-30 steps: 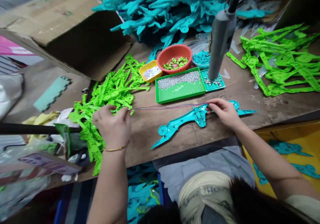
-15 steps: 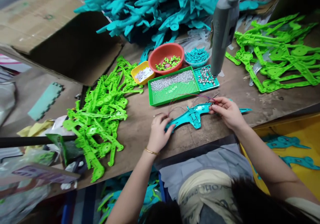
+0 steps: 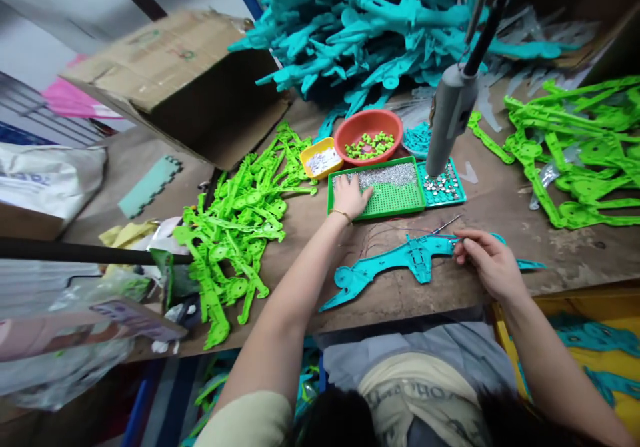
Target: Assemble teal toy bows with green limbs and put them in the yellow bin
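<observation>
A long teal plastic shell piece [image 3: 395, 258] lies on the bench, its ribbed inner side facing up. My right hand [image 3: 487, 264] pinches it near its right end, finger and thumb together; whether a wire is also between them I cannot make out. Thin dark red wires [image 3: 383, 230] run along the shell's far side, beside a slim pointed metal tool [image 3: 447, 224]. Over the left part of a green perforated tray [image 3: 395, 200], my left hand [image 3: 349, 197] reaches into small silver screws [image 3: 390, 175], thumb apart from its fingers. The fingertips are partly hidden.
A grey hanging electric screwdriver [image 3: 450, 120] stands over a small teal tray [image 3: 457, 198] of metal discs. Behind are a red bowl [image 3: 340, 142] and yellow dish [image 3: 304, 160]. Lime-green parts [image 3: 240, 214] heap at left, more [image 3: 575, 147] at right; a cardboard box [image 3: 165, 60] sits behind.
My left hand has let go of the shell's left end and moved up to the screw tray. My right hand stays at the shell's right end. The whole view has shifted.
</observation>
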